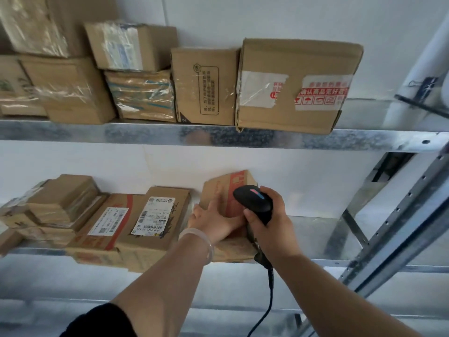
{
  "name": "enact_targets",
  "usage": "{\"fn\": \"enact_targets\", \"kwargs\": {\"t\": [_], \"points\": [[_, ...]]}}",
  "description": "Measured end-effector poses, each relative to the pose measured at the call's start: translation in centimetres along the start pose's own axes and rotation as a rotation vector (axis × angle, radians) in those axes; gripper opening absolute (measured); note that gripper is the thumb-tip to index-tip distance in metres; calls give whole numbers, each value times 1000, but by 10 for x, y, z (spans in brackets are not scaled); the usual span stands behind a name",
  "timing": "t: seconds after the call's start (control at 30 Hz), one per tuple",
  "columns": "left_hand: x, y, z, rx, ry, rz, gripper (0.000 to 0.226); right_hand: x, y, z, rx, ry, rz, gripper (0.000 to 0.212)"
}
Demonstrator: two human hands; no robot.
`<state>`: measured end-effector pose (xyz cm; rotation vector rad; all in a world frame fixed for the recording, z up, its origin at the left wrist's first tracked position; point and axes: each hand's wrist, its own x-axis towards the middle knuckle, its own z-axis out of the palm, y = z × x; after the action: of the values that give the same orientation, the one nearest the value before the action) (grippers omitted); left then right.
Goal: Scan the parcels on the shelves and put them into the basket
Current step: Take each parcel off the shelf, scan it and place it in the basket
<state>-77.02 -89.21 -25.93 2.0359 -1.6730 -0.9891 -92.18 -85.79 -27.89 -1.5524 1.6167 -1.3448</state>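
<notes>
Head view: our right hand (269,223) clenches a black scanner (252,203), its head over a cardboard parcel (220,188). Our left hand (212,220) lies on that parcel, fingers nearly straight. The parcel stands tilted near the lower shelf's (318,239) middle, back edge at the wall, just right of a row of labelled boxes (155,215).

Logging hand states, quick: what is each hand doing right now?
Left hand: open, fingers flat on the tilted parcel.
Right hand: closed round the black scanner.
</notes>
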Motion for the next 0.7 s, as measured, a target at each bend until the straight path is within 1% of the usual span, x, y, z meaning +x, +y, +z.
{"fn": "enact_targets", "kwargs": {"t": [0.13,0.2,0.23,0.3,0.33,0.37,0.4,0.43,0.47,0.5,0.53,0.57,0.67,0.7], "points": [[-9,-2,-7,-56,-24,23,115,-4,-8,-2,-5,-17,-16,55],[-15,-7,-11,-132,-47,28,110,-5,-11,-5,-3,-3,3,57],[-16,-10,-14,-192,-37,33,105,-4,-11,-7,10,18,31,56],[-16,-18,-21,-321,68,44,95,-1,-7,-11,36,78,98,50],[-15,-22,-22,-345,99,68,94,-1,-3,-11,45,87,131,48],[-15,-23,-21,-349,68,91,91,0,0,-8,52,62,166,47],[-16,-22,-14,-388,-3,82,80,-1,2,-1,48,9,204,46],[-17,-20,-3,-465,-89,35,61,-3,4,10,50,-44,249,45],[-16,-19,8,-520,-165,24,42,-4,5,21,74,-69,296,46],[-14,-18,18,-564,-197,23,31,-5,7,31,109,-70,338,47],[-9,-19,25,-584,-220,33,29,-4,10,37,138,-61,369,47],[-4,-20,29,-591,-240,34,31,-3,15,38,148,-52,385,47],[11,-29,30,-496,-235,67,55,0,31,24,112,-14,418,43],[15,-32,32,-460,-228,72,59,1,37,18,98,9,433,42]]}}
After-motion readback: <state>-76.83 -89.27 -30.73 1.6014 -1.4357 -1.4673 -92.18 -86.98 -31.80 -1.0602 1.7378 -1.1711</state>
